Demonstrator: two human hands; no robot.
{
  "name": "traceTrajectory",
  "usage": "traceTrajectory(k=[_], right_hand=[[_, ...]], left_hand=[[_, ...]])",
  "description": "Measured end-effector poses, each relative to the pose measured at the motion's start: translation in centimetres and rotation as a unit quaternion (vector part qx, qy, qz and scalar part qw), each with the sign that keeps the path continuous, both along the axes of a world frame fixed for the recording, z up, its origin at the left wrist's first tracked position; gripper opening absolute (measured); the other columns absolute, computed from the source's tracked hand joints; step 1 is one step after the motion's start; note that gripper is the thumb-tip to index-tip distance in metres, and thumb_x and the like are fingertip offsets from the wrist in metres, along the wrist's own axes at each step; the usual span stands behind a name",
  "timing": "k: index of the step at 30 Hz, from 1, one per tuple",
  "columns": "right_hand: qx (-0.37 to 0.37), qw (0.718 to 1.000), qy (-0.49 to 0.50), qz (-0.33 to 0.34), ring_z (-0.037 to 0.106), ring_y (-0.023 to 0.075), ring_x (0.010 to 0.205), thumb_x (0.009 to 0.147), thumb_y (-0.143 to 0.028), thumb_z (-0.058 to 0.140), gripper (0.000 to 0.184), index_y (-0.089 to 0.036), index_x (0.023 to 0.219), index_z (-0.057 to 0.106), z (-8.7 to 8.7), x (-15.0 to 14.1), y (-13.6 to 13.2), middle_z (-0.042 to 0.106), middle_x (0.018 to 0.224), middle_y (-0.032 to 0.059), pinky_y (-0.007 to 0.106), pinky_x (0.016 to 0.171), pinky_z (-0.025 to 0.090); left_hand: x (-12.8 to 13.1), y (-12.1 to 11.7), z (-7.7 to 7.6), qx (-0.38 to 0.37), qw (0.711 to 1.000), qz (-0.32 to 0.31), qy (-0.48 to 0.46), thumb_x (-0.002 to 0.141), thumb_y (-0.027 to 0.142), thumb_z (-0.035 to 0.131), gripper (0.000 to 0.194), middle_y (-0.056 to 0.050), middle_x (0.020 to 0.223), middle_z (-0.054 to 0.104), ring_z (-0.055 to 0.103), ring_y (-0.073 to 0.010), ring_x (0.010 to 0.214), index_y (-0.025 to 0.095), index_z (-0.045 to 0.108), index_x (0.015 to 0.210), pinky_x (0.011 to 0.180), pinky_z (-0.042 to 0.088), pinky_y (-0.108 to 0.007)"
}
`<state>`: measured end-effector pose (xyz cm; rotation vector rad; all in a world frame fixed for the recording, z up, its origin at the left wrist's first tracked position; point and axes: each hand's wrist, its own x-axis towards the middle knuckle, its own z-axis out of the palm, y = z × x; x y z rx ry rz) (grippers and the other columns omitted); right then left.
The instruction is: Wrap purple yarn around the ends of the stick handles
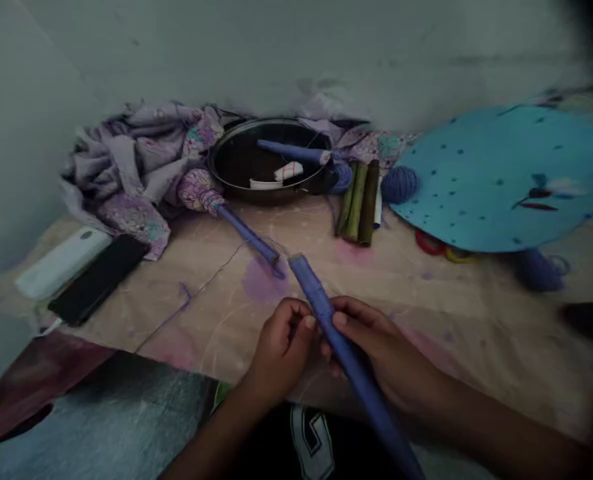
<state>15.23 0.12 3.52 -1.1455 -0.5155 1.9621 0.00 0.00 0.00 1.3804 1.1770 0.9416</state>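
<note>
Gripping a slim, round, blue yarn-wrapped rod [312,290], the left hand [281,350] and right hand [383,353] curl closed.

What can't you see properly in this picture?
Head view:
- Blue stick: lower end cut off by the bottom edge; middle hidden by the left hand and right hand.
- White-and-red thing in the black pan: too small and blurry to name.
- Round blue board: right side lost in darkness.

Three blue-wrapped sticks [249,233], three green rolls [357,203], three yarn balls [399,185].
</note>
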Motion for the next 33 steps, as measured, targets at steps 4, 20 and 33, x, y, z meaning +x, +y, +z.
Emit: traceTrajectory(k=[4, 20, 33], right_hand=[[0.034, 0.999, 0.022, 0.024, 0.059, 0.0098, 0.060, 0.078, -0.035, 0.068, 0.026, -0.017, 0.094, 0.060, -0.3, 0.2, -0.1, 0.063, 0.080, 0.0026, 0.019, 0.050, 0.048], [0.038, 0.978, 0.173, 0.106, 0.063, 0.0117, 0.055, 0.083, -0.032, 0.063, 0.020, -0.018, 0.091, 0.051, -3.5, 1.7, -0.3, 0.067, 0.076, 0.0040, 0.018, 0.041, 0.049], [-0.053, 0.912, 0.263, 0.309, 0.065, 0.0159, 0.046, 0.070, -0.044, 0.073, 0.042, -0.018, 0.084, 0.043, -4.7, 2.1, -0.6, 0.070, 0.066, 0.0056, 0.021, 0.037, 0.051]], left_hand=[[-0.5, 1.2, 0.5, 0.050, 0.998, -0.035, 0.015, 0.090, 0.026, 0.046, 0.022, -0.001, 0.071, 0.061, 0.056, -0.0122, 0.067, 0.017, 0.059, 0.074, 0.064, 0.043, -0.023], [-0.6, 1.0, 0.2, -0.076, 0.981, -0.052, -0.168, 0.079, 0.037, 0.063, 0.024, -0.001, 0.065, 0.062, 0.056, -0.0119, 0.065, 0.014, 0.067, 0.073, 0.065, 0.045, -0.024], [-2.1, 1.4, -0.8, -0.070, 0.968, -0.213, -0.115, 0.073, 0.046, 0.065, 0.034, -0.002, 0.057, 0.057, 0.052, -0.0117, 0.054, 0.015, 0.062, 0.059, 0.052, 0.040, -0.023]])
